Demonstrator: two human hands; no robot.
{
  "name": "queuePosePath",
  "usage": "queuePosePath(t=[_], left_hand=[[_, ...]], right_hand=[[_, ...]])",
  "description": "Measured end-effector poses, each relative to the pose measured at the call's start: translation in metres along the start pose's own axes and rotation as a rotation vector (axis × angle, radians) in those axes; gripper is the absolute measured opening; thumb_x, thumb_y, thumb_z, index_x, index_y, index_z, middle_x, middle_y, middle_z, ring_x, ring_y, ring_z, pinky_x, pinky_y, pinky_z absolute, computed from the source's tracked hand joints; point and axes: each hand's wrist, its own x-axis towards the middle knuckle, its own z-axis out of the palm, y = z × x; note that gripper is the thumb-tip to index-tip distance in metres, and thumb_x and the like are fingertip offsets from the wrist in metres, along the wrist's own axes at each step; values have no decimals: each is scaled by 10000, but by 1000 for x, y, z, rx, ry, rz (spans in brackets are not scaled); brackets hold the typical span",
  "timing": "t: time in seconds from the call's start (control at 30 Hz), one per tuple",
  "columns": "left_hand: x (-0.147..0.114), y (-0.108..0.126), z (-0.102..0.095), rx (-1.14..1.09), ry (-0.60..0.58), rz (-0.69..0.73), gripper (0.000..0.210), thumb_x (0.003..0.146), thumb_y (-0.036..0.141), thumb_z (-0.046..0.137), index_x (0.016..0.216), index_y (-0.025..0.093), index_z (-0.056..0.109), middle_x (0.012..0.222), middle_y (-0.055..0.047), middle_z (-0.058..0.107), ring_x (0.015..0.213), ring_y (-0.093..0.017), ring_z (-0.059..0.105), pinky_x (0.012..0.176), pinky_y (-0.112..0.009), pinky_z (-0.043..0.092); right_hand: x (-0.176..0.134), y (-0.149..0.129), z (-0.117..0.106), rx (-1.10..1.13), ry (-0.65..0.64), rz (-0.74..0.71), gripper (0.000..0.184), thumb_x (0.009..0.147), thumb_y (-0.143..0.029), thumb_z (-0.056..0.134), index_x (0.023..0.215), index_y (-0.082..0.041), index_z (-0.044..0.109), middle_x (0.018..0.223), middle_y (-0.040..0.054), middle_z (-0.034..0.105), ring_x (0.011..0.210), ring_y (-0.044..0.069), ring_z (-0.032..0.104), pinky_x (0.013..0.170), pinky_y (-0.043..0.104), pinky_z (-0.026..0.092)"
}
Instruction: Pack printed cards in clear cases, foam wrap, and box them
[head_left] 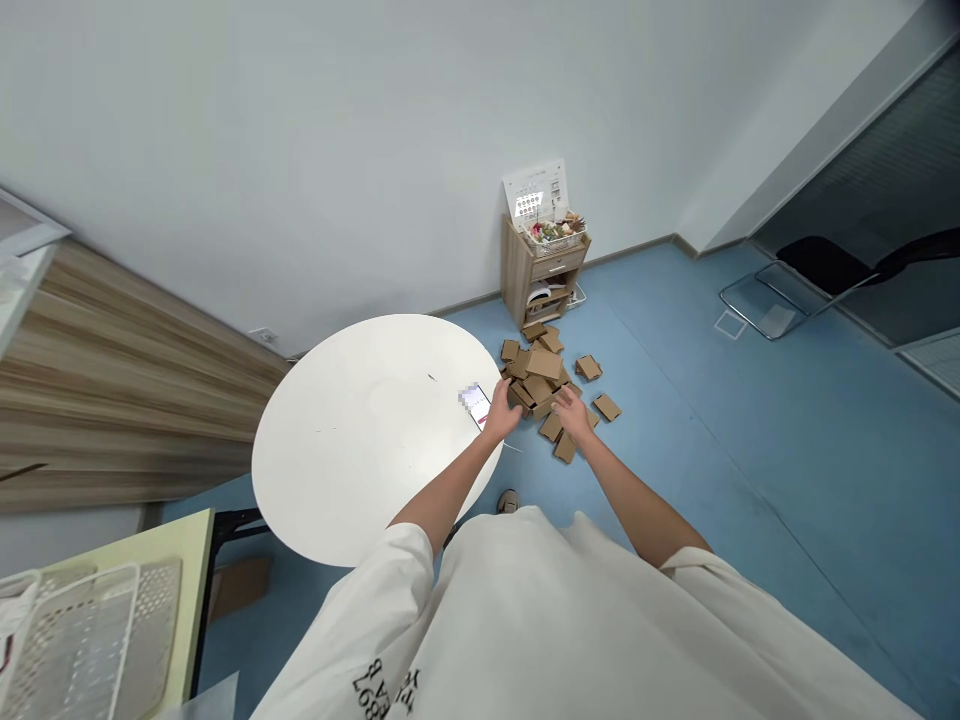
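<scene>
Many small brown cardboard boxes [545, 364] lie heaped on the blue floor, with a few scattered at the heap's right and near side. My left hand [502, 410] is over the round table's right edge, thumb apart from the fingers, at the heap's left side in view. Across from it, my right hand [572, 412] is held out with its fingers apart, in front of the heap's right part. Nothing shows in either hand; whether the fingertips touch a box I cannot tell. A phone [475, 403] with a lit screen lies on the white table [360, 440] beside my left hand.
A small wooden cabinet [517, 275] stands against the wall behind the boxes, bearing a basket [556, 240] of colourful items and a white board [536, 190]. A black chair [825, 265] is at the far right. White perforated baskets [82, 630] sit on a yellowish table at lower left.
</scene>
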Motion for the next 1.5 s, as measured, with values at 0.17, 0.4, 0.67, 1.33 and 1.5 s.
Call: queuePosePath(t=[0.17,0.4,0.67,1.33,1.5], left_hand=[[-13,-21,-9,0,40,-64,771,765,156,622,1493,237,382,1601,-103,288,1468,-328,293,1197,-490,285],[-23,-35,-27,-1,90,-100,767,777,151,605,1499,229,358,1569,-128,321,1388,-330,397,1089,-473,431],[-53,-54,-64,-14,172,-218,768,797,161,617,1509,207,331,1557,-161,313,1342,-332,448,1078,-451,437],[-197,-132,-230,-32,318,-282,672,852,170,559,1490,252,369,1535,-122,380,1283,-252,523,1003,-372,486],[-249,-167,-291,-45,323,-308,653,852,158,555,1479,228,387,1504,-135,424,1264,-246,542,994,-359,495]], right_hand=[[-12,4,14,-9,-58,42,651,797,-381,643,1414,-191,551,1407,141,574,1252,319,579,954,429,551],[-20,1,35,-32,-89,50,531,757,-355,663,1265,-199,668,1358,126,618,1119,295,649,908,414,557],[-21,13,74,-54,-224,33,526,790,-365,614,1295,-220,639,1412,108,576,1209,283,600,924,396,553],[-123,-13,267,-113,-405,-79,416,756,-326,612,1152,-220,683,1269,90,658,1057,228,657,909,406,539],[-181,-15,337,-126,-451,-86,411,763,-325,614,1157,-232,684,1285,84,649,1052,224,656,906,397,540]])
